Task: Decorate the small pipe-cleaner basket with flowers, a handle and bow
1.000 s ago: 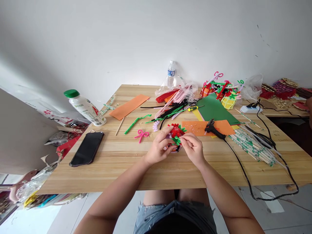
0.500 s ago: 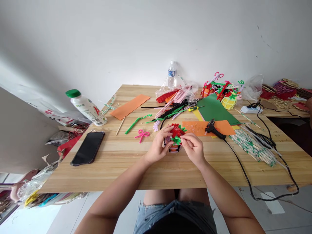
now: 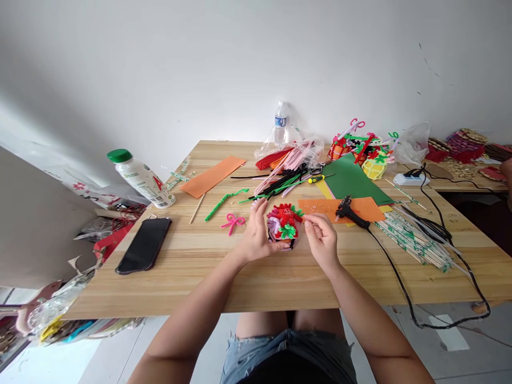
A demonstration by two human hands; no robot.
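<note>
A round pipe-cleaner piece with red, green and lilac petals over an orange-striped body stands near the table's front middle. My left hand is wrapped around its left side, thumb low across the front and fingers behind. Just right of the green and red petals is my right hand, its thumb and index finger pressed together; whatever they pinch, if anything, is too small to make out. To the left lie a pink bow and a green coiled pipe cleaner.
A black glue gun rests on orange paper, its cable looping right past wrapped sticks. Pipe cleaners and green paper lie behind. At left are a phone and a white bottle; a person's hand shows at far right.
My right hand has come off the green petals at the front and moved slightly right. My left fingers have left the top and opened around the side, uncovering the lilac petals.
</note>
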